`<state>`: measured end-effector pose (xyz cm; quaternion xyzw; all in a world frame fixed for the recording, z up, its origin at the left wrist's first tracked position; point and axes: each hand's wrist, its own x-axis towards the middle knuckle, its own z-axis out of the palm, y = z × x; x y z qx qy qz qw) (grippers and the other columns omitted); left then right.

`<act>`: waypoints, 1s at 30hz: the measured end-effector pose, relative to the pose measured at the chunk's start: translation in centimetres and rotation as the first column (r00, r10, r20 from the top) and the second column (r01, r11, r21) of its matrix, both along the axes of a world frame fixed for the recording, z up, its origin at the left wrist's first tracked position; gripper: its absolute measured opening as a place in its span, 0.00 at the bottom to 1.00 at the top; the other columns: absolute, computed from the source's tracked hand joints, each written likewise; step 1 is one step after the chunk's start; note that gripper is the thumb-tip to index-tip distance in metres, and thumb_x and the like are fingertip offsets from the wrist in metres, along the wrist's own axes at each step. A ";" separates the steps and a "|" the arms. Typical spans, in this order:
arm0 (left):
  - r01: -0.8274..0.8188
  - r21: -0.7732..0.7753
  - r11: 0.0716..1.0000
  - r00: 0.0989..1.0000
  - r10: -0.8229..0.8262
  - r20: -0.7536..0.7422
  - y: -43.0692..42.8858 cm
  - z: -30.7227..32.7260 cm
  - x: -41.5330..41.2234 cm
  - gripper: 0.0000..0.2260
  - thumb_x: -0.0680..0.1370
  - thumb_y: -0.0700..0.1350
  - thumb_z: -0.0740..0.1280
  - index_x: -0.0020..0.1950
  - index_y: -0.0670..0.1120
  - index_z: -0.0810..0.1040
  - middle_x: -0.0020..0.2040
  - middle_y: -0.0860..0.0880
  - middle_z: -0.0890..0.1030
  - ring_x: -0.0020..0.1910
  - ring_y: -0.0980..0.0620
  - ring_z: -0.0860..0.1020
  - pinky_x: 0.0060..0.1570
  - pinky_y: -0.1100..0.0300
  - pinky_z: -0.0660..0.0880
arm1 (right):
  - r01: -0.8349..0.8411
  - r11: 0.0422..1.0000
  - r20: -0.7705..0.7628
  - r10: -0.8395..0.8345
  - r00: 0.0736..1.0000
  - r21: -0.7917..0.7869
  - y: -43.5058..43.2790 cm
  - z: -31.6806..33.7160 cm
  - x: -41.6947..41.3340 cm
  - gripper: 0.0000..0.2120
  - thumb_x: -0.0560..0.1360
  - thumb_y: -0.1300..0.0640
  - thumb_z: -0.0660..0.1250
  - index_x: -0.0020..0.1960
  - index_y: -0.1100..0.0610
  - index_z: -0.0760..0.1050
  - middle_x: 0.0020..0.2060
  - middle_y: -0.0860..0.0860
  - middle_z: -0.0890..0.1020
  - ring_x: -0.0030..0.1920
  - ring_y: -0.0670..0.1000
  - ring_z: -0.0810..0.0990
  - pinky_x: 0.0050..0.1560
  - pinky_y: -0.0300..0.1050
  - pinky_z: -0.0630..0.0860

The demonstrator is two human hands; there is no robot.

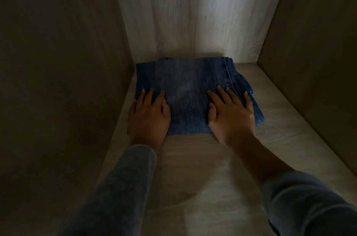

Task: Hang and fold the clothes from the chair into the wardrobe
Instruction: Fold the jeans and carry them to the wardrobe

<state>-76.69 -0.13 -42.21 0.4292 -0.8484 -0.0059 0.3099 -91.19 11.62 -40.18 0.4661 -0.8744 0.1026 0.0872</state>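
My left hand (149, 113) flat, fingers straight, pressing near-left corner of folded jeans (190, 91). My right hand (231, 113) same, flat on near-right part. Jeans directly under both palms, far edge against wardrobe back panel (193, 13), left edge by left wall (67, 62). Bare shelf (202, 168) nearer me; gap right of jeans.

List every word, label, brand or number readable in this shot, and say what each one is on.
None: no word, number or sign can be read here.
The folded jeans show only a stitched seam, no tag or brand patch in view.
The wardrobe back panel and shelf show only wood grain.
The left hand and right hand cover part of the denim.
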 end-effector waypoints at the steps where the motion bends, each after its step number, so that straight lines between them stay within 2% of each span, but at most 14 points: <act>1: 0.004 0.013 1.000 1.000 -0.004 -0.003 -0.3 0.0 -0.1 0.25 0.78 0.52 0.48 0.63 0.44 0.78 0.64 0.40 0.76 0.66 0.40 0.71 0.63 0.44 0.70 | -0.001 1.000 -0.001 0.001 1.000 0.000 -0.3 0.0 -0.2 0.30 0.74 0.45 0.35 0.75 0.44 0.53 0.76 0.46 0.55 0.76 0.48 0.51 0.75 0.56 0.39; 7: 0.030 -0.006 1.000 0.999 -0.030 -0.033 -1.9 0.0 -1.0 0.25 0.78 0.51 0.48 0.63 0.43 0.78 0.63 0.39 0.77 0.65 0.39 0.72 0.62 0.43 0.70 | 0.002 1.000 -0.003 -0.002 1.000 -0.002 -1.8 -0.2 -1.2 0.24 0.80 0.47 0.40 0.75 0.45 0.54 0.76 0.46 0.56 0.76 0.48 0.51 0.75 0.56 0.39; 15: 0.018 -0.004 1.000 0.998 -0.018 -0.057 -2.7 0.0 -1.5 0.26 0.77 0.53 0.47 0.63 0.44 0.78 0.63 0.41 0.77 0.67 0.41 0.71 0.62 0.46 0.68 | 0.004 1.000 0.000 -0.004 1.000 -0.008 -2.7 -0.2 -1.6 0.24 0.80 0.47 0.40 0.75 0.45 0.55 0.76 0.47 0.57 0.76 0.48 0.52 0.74 0.56 0.39; 18: 0.017 -0.022 1.000 0.999 -0.018 -0.038 -2.6 0.1 -1.3 0.25 0.77 0.53 0.48 0.62 0.43 0.78 0.64 0.41 0.76 0.67 0.41 0.70 0.62 0.45 0.68 | 0.014 0.999 -0.021 -0.015 1.000 -0.050 -2.5 -0.4 -1.4 0.28 0.77 0.46 0.38 0.75 0.46 0.58 0.75 0.47 0.60 0.75 0.48 0.55 0.74 0.54 0.40; 22: -0.033 0.028 0.999 0.999 0.032 0.001 -1.7 0.5 -0.8 0.30 0.77 0.59 0.44 0.69 0.45 0.72 0.73 0.41 0.65 0.74 0.44 0.58 0.70 0.47 0.56 | -0.003 0.994 -0.006 0.003 1.000 -0.110 -1.8 -0.7 -1.1 0.30 0.76 0.45 0.37 0.74 0.50 0.60 0.74 0.49 0.62 0.75 0.48 0.55 0.74 0.50 0.38; 25: -0.042 0.079 0.996 0.999 0.043 -0.013 -0.4 0.4 0.1 0.31 0.78 0.60 0.44 0.73 0.46 0.65 0.76 0.43 0.57 0.76 0.46 0.51 0.73 0.50 0.51 | -0.024 0.990 0.005 0.025 1.000 -0.141 -0.7 -0.9 -0.4 0.32 0.76 0.44 0.34 0.75 0.52 0.58 0.75 0.51 0.60 0.76 0.49 0.53 0.73 0.48 0.37; 30: -0.024 0.287 0.958 0.999 0.012 0.045 2.4 0.1 2.3 0.26 0.82 0.57 0.49 0.78 0.51 0.47 0.78 0.46 0.43 0.76 0.49 0.41 0.74 0.53 0.43 | -0.040 0.999 0.094 0.044 0.995 -0.036 2.2 -1.0 1.2 0.26 0.81 0.46 0.40 0.77 0.50 0.45 0.77 0.49 0.46 0.76 0.48 0.40 0.73 0.47 0.35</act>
